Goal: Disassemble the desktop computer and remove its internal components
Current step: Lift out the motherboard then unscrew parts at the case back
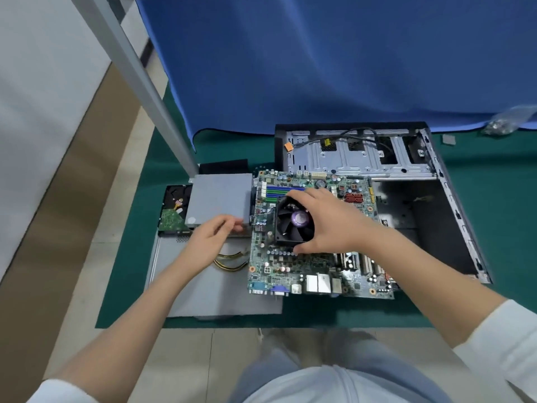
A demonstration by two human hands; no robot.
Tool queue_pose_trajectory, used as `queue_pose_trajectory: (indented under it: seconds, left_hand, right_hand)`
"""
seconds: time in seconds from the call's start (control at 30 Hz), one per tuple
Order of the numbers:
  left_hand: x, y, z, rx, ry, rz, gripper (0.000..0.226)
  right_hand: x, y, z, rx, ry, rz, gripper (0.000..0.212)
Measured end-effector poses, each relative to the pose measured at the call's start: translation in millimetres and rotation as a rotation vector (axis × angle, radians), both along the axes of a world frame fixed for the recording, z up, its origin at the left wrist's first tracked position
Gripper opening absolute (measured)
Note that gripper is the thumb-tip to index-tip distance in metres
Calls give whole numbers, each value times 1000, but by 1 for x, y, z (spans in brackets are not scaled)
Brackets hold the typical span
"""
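While no brand name or printing can be read anywhere, a round purple sticker marks the hub of the black cooler fan (294, 221), its lettering too blurred to make out. That square fan sits on the green motherboard (313, 266), which lies flat on a dark green mat (470, 303) at the centre of the view, studded with small capacitors, blue and green memory slots at 12 o'clock and silver and blue ports along its 6 o'clock edge.

The right hand (328, 222) arches over the fan from 3 o'clock, fingers spread and curled round its frame, thumb on the near edge, hiding part of the fan and board. At 9 o'clock of the board, the left hand (209, 239) has its fingers curled at the corner of a plain grey metal box (220, 199); whether it actually pinches anything cannot be told. Yellow and black wires (232, 261) loop just below that hand, over a flat grey metal panel (215, 286).

Beyond the grey box, at 9 o'clock, a hard drive (174, 209) shows its green circuit side, half hidden. The emptied black and silver steel case (421, 199) lies open from 12 to 3 o'clock. A blue cloth (319, 62) hangs behind.
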State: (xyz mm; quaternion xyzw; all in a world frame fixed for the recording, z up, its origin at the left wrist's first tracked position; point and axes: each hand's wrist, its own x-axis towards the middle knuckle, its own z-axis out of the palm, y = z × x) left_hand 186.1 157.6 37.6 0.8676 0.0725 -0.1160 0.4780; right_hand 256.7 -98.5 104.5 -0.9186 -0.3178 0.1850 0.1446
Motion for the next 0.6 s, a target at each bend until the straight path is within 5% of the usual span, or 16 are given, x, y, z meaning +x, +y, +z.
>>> queue_pose_trajectory:
  seconds: [0.1, 0.33, 0.6]
  left_hand:
    - [-3, 4, -25, 188, 8, -69, 21]
    - [-4, -16, -65, 1093, 258, -625, 44]
    - [2, -23, -69, 1288, 393, -641, 55]
  right_hand:
    - [-1, -3, -3, 22, 34, -25, 108]
    - [-6, -9, -9, 108, 93, -41, 101]
    - [-6, -10, -10, 116, 120, -20, 101]
